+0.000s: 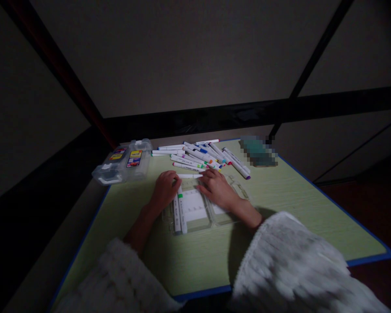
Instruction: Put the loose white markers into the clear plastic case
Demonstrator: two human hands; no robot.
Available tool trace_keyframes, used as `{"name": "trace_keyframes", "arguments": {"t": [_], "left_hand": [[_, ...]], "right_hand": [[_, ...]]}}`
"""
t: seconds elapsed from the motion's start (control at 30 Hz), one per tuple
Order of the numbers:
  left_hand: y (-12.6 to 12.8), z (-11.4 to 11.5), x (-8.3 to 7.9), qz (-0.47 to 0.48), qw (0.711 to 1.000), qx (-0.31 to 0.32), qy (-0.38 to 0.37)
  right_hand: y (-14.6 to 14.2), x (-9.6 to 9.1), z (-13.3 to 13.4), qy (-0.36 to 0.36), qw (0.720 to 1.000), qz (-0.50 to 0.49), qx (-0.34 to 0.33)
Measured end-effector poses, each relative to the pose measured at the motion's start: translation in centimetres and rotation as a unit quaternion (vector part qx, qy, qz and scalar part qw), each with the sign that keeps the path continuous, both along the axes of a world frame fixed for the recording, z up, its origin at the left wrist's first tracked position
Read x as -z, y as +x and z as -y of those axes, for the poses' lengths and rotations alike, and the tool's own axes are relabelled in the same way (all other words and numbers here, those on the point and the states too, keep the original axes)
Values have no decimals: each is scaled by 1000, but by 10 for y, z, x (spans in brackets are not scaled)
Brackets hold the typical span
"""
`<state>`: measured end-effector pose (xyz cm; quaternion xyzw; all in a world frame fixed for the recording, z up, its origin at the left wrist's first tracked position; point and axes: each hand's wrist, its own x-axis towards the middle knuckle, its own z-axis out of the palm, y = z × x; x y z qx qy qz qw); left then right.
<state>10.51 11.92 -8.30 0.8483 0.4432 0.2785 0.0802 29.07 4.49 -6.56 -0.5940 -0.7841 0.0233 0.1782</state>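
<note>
In the head view, a pale-green desk with blue edging (296, 208) carries everything. A slim white marker with a smooth barrel (189, 176) lies crosswise between the hands, over the far rim of an open, hinged case of clear plastic (202, 226). The left hand (165, 188) has its fingers pinched narrow on the marker's left end. The right hand (220, 189) reaches its fingers over the other end, thumb set apart; whether they grip or only touch, I cannot tell. Having a hand at each end probably keeps the marker level and easy to turn.

The case sits midway between the desk's left and right edges, likely to suit both hands. Two white marker pens, one green-banded (181, 208), lie side by side along its left wall, pointing toward the desk's near edge; that wall probably keeps them aligned.

A loose heap of white markers with coloured ends (198, 155) spreads along the far edge, seemingly within reach. A translucent plastic box with bright labels (140, 167) occupies the far left corner; a pixelated teal object (259, 151) lies near the far right corner.
</note>
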Motion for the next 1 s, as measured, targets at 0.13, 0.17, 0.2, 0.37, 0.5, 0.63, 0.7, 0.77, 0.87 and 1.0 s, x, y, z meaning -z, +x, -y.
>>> {"name": "trace_keyframes", "arguments": {"t": [0.13, 0.17, 0.2, 0.37, 0.5, 0.63, 0.7, 0.77, 0.87, 1.0], "left_hand": [[0, 0, -1, 1, 1000, -1, -2], [0, 0, -1, -1, 1000, -2, -1], [0, 0, -1, -3, 1000, -3, 2], [-1, -1, 0, -5, 1000, -18, 7], [-2, -2, 0, -7, 1000, -26, 7], [-3, -3, 0, -8, 999, -39, 14], [-3, -3, 0, -9, 999, -44, 16], [-3, -3, 0, -12, 999, -47, 17], [-4, -3, 1, -12, 999, -48, 23], [-4, -5, 2, -14, 998, -50, 34]], "right_hand": [[-1, -3, 1, -12, 1000, 15, 2], [-1, -3, 1, -15, 1000, 18, -4], [-1, -3, 0, -16, 1000, 19, -11], [-1, -3, 0, -6, 999, 10, -39], [-1, -4, 1, -6, 999, 7, -39], [-2, -3, 1, -3, 999, 6, -34], [-2, -3, 2, 3, 999, 6, -35], [-2, -3, 2, 6, 999, 6, -37], [-2, -3, 2, 5, 999, 5, -37], [-2, -3, 2, 7, 999, 0, -41]]}}
